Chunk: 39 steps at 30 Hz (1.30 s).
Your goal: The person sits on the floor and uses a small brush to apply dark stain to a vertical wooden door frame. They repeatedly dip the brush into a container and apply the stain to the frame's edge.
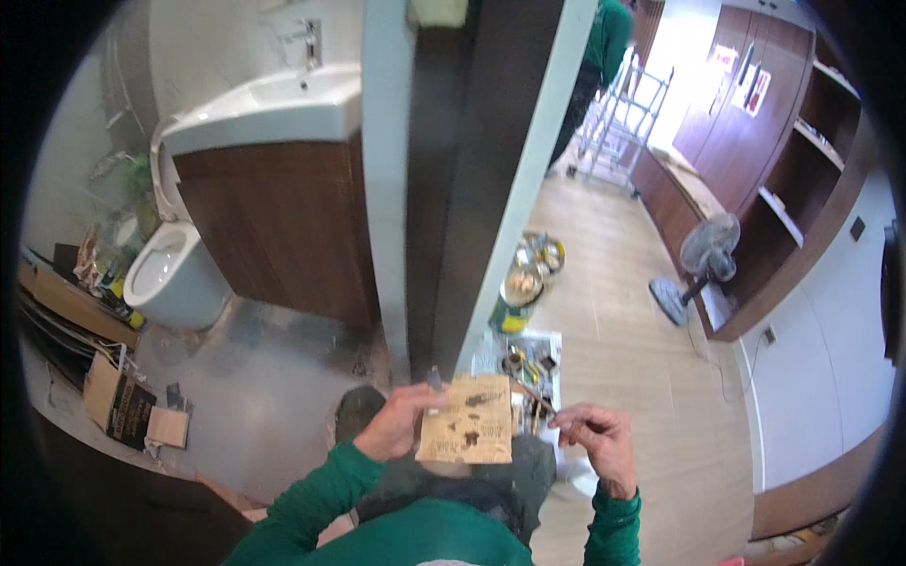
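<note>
Head view: my left hand (394, 422) grips a stained wooden board (467, 420) with a dark tool (435, 378), near the door edge (462, 189); my right hand (596, 436) pinches a thin stick (534, 396) at the board's right. I'd judge a level board best.

Bathroom basin (283, 99), toilet (170, 274); wood floor (613, 358), standing fan (703, 259).

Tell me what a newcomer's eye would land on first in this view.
Low in the middle, the left hand holds up a stained piece of brown cardboard, while the right hand pinches a thin tool beside it. Straight above rises a dark door edge, splitting a bathroom with a white toilet on the left from a wood-floored room with a standing fan on the right.
</note>
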Available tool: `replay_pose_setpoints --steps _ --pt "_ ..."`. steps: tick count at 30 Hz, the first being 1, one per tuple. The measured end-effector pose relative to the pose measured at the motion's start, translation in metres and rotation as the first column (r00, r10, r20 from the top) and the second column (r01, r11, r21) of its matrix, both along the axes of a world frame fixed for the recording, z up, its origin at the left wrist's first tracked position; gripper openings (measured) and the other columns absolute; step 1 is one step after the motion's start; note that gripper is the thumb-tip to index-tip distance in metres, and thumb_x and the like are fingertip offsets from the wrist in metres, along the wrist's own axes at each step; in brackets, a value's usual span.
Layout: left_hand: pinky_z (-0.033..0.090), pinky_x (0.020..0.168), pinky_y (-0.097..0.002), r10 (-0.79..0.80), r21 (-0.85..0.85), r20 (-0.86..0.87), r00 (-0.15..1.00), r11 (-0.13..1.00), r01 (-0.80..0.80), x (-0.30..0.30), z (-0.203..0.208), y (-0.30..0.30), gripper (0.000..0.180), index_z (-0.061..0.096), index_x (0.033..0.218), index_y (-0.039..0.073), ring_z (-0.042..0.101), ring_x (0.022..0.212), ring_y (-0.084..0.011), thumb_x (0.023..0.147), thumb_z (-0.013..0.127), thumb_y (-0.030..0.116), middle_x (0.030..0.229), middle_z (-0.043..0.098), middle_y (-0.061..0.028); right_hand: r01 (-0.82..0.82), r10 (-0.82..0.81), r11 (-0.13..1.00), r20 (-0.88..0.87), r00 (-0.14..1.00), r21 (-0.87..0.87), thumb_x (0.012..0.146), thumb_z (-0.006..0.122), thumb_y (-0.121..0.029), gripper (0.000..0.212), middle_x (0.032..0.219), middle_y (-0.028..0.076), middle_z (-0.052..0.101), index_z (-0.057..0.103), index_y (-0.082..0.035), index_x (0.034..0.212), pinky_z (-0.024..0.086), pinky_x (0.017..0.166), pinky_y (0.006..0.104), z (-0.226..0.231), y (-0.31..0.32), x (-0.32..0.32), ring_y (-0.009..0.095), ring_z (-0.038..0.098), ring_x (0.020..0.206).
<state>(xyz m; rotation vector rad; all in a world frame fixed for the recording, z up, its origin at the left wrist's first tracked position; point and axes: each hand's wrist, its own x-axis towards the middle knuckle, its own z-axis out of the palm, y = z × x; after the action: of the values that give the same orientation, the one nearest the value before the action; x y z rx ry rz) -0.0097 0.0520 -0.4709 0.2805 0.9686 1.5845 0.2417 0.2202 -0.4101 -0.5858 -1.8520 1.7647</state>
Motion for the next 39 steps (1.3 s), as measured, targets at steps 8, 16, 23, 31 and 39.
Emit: replay_pose_setpoints --steps 8,16,23,31,39 --pt "0.056 0.087 -0.0341 0.087 0.001 -0.109 0.99 0.996 -0.088 -0.025 0.028 -0.023 0.032 0.052 0.116 -0.008 0.067 0.098 -0.0229 0.084 0.056 -0.004 0.111 0.062 -0.0161 -0.314 0.288 0.948 -0.257 0.922 -0.063 0.08 0.068 -0.004 0.036 0.105 0.016 0.068 0.066 0.005 0.114 0.051 0.069 0.0267 0.029 -0.001 -0.027 0.018 0.065 0.086" --pt "0.058 0.078 -0.0334 0.177 0.073 -0.182 0.967 0.983 -0.167 -0.048 0.037 -0.039 0.019 0.055 0.099 -0.005 0.069 0.088 -0.0213 0.082 0.062 -0.006 0.099 0.066 -0.0157 -0.089 0.137 0.988 -0.462 0.876 0.124 0.074 0.072 -0.008 0.048 0.099 0.017 0.064 0.059 0.009 0.117 0.053 0.072 0.0322 0.046 -0.015 -0.049 0.021 0.064 0.08" --pt "0.058 0.075 -0.0326 0.241 0.116 -0.171 0.955 0.968 -0.223 -0.056 0.05 -0.052 0.025 0.059 0.104 -0.008 0.069 0.085 -0.0208 0.08 0.064 -0.006 0.101 0.068 -0.016 -0.117 0.196 0.98 -0.642 0.741 0.164 0.077 0.071 -0.015 0.049 0.095 0.022 0.064 0.06 0.009 0.118 0.051 0.059 0.0305 0.055 -0.013 -0.067 0.024 0.064 0.07" --pt "0.059 0.078 -0.0345 0.273 0.151 -0.127 0.954 0.956 -0.253 -0.06 0.06 -0.059 0.024 0.062 0.102 -0.008 0.071 0.086 -0.0233 0.079 0.058 -0.001 0.099 0.069 -0.0169 0.088 -0.091 0.995 -0.681 0.726 -0.039 0.09 0.058 -0.007 0.022 0.071 0.018 0.063 0.066 0.009 0.103 0.048 0.045 0.0305 0.056 -0.018 -0.096 0.022 0.059 0.052" --pt "0.058 0.079 -0.0339 0.243 0.138 -0.15 0.958 0.965 -0.224 -0.056 0.076 -0.06 0.032 0.061 0.111 -0.011 0.07 0.088 -0.0218 0.08 0.056 -0.002 0.103 0.07 -0.0182 0.079 -0.086 0.996 -0.509 0.856 -0.035 0.09 0.056 -0.011 0.024 0.082 0.021 0.067 0.063 0.01 0.101 0.054 0.06 0.0346 0.06 -0.029 -0.101 0.027 0.066 0.065"
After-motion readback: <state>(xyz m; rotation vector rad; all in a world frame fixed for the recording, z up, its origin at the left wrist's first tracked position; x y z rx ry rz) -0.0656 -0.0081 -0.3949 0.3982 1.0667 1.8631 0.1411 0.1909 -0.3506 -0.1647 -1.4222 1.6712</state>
